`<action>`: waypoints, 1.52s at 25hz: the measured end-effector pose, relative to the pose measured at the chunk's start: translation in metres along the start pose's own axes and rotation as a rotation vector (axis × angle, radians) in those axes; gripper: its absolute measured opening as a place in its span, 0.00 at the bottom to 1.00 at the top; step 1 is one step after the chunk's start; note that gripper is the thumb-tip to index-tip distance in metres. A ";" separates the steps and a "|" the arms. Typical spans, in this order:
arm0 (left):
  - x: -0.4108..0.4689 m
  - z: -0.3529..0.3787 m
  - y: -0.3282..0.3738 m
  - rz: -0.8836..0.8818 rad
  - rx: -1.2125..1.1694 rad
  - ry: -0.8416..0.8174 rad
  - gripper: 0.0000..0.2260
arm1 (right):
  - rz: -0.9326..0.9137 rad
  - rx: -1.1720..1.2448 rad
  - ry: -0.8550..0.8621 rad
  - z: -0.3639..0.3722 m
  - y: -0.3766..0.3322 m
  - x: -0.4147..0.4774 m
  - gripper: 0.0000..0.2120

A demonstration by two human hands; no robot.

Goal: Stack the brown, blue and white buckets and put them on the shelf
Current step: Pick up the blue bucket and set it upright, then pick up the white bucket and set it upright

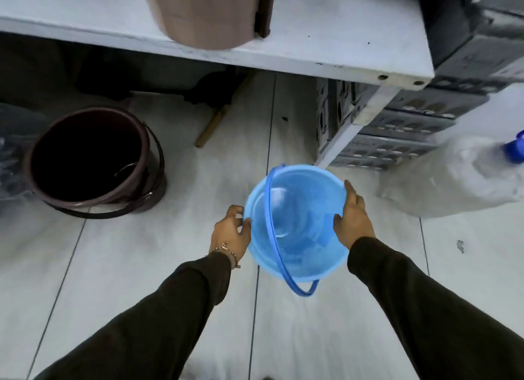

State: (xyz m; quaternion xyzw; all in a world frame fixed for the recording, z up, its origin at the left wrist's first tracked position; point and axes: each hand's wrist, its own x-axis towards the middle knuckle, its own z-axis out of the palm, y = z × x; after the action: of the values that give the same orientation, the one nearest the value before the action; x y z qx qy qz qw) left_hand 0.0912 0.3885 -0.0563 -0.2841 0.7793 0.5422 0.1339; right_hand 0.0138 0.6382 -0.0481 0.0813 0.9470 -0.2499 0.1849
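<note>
Hands grip the blue bucket from both sides: the left hand curls its fingers over the rim on its side, and the right hand lies flat against the opposite rim with its thumb hooked inside. The bucket's blue bail handle lies loose across the mouth and hangs past the rim nearest the person. Whether the bucket rests on the floor or is lifted clear of it cannot be told.

Well to the left of the blue bucket, the dark brown bucket stands upright on the tiled floor, its own handle dropped down its side. Beyond the blue bucket runs the white shelf, where a paler brown container already stands. No white bucket can be made out.

The likely trouble is that loose handle: if it flops inward or catches on a rim, nesting could jam. The open-palmed right hand also gives a weaker hold, so a quick swing leftward could tip the bucket.
</note>
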 end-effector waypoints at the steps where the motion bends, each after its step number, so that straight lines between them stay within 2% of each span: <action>1: 0.010 0.006 0.004 -0.075 -0.086 -0.001 0.06 | 0.057 0.064 -0.013 0.001 0.008 0.000 0.41; 4: 0.035 0.025 0.019 -0.291 -0.430 0.001 0.05 | 0.062 0.262 0.117 0.016 0.028 -0.013 0.37; 6: 0.044 0.029 0.030 -0.301 -0.445 -0.013 0.07 | 0.067 0.371 0.183 0.024 0.027 -0.019 0.33; 10: 0.035 0.021 0.036 -0.329 -0.529 -0.166 0.11 | 0.107 0.533 0.176 0.015 0.018 -0.024 0.27; 12: 0.026 0.012 0.028 -0.229 -0.270 -0.154 0.17 | 0.061 0.486 0.167 0.005 0.015 -0.025 0.25; 15: 0.001 -0.010 0.022 0.037 0.214 -0.083 0.24 | 0.048 0.377 0.165 -0.007 0.007 -0.037 0.28; 20: -0.050 -0.056 0.018 0.313 0.609 -0.223 0.26 | 0.027 0.290 0.186 -0.013 -0.017 -0.087 0.28; 25: -0.101 -0.096 -0.015 0.427 0.864 -0.445 0.26 | 0.140 0.374 0.145 0.030 -0.032 -0.180 0.30; 27: -0.119 -0.111 -0.043 0.465 0.973 -0.560 0.26 | 0.234 0.423 0.047 0.067 -0.031 -0.227 0.31; 30: -0.147 -0.118 -0.095 0.551 1.240 -0.817 0.29 | 0.357 0.455 -0.208 0.135 -0.023 -0.297 0.34; 33: -0.180 -0.116 -0.165 0.657 1.601 -1.065 0.31 | 0.453 0.288 -0.642 0.217 -0.021 -0.370 0.35; 35: -0.197 -0.113 -0.210 0.741 1.725 -1.130 0.29 | 0.444 0.317 -0.869 0.277 -0.029 -0.414 0.32; 36: -0.203 -0.112 -0.227 0.787 1.754 -1.135 0.27 | 0.439 0.368 -0.877 0.304 -0.034 -0.433 0.28; 38: -0.209 -0.110 -0.246 0.901 1.761 -1.078 0.22 | 0.447 0.488 -0.722 0.341 -0.047 -0.453 0.15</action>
State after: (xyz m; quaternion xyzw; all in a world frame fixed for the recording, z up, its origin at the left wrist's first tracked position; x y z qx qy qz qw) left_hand 0.4149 0.2880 -0.0963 0.4879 0.7626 -0.1458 0.3990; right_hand 0.5240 0.3980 -0.1247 0.2315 0.6955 -0.4309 0.5263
